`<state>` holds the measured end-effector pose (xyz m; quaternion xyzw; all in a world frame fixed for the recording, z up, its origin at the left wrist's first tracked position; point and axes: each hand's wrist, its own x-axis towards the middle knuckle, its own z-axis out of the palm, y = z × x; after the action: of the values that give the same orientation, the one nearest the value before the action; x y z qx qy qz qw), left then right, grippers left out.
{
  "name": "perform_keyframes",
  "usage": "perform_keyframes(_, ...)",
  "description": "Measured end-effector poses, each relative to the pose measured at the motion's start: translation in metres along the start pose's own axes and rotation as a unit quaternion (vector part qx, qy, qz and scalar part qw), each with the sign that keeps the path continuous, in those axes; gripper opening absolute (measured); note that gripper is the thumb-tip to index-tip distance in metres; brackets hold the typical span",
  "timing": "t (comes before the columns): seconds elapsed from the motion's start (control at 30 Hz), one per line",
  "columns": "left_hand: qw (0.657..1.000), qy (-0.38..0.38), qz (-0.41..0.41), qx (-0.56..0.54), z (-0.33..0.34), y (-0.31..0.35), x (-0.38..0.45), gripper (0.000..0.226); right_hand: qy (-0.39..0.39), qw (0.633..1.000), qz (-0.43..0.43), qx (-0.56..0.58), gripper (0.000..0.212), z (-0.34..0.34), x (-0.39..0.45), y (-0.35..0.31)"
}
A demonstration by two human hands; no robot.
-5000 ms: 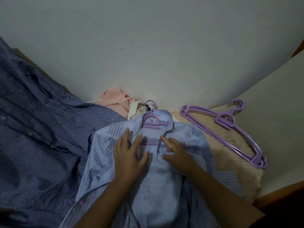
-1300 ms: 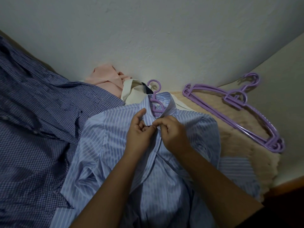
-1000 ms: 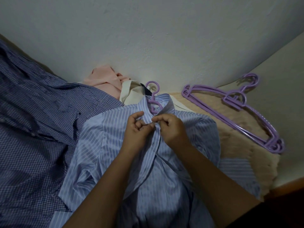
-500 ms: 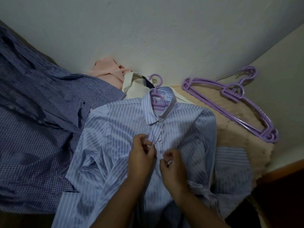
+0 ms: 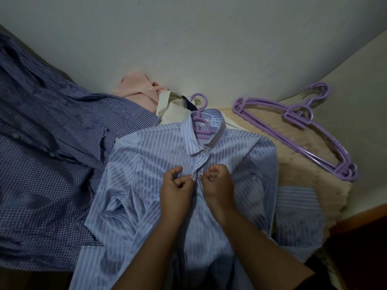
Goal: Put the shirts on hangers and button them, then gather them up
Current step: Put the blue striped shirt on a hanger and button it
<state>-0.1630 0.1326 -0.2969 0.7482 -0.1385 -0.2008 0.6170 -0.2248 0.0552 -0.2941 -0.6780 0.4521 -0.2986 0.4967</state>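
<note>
The checked shirt (image 5: 48,164) sprawls over the left side of the bed, rumpled, its edge tucked under the striped shirt (image 5: 150,164). That striped shirt lies flat in front of me in the middle of the bed, collar toward the wall, with a purple hanger (image 5: 201,124) inside it; the hook pokes out past the collar. On the right side, on a fuzzy beige blanket (image 5: 293,164), sits a stack of spare hangers (image 5: 301,130), well apart from the shirt. A pink garment (image 5: 136,91) and a cream one (image 5: 173,107) are bunched against the wall behind the collar. My left hand (image 5: 176,187) and right hand (image 5: 219,183) meet just below the collar, fingers curled, each pinching an edge of the striped shirt's front opening, thumbs nearly touching.
</note>
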Motion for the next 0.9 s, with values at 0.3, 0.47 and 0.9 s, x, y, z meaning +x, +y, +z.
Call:
perform_keyframes(0.3,1.000,-0.023,0.007,-0.010,0.004,-0.001,-0.001,0.026,-0.014,0.999,0.005,0.031,0.028,-0.011,0.004,-0.010)
perform_keyframes(0.47,0.998,-0.046,0.014,-0.036,0.004,0.003,-0.005,0.028,-0.023,1.000,0.013,0.014,0.026,-0.012,0.007,-0.005)
perform_keyframes(0.9,0.985,-0.063,-0.043,-0.157,0.009,0.014,-0.005,0.030,-0.115,0.993,-0.027,0.011,0.041,-0.025,0.004,-0.007)
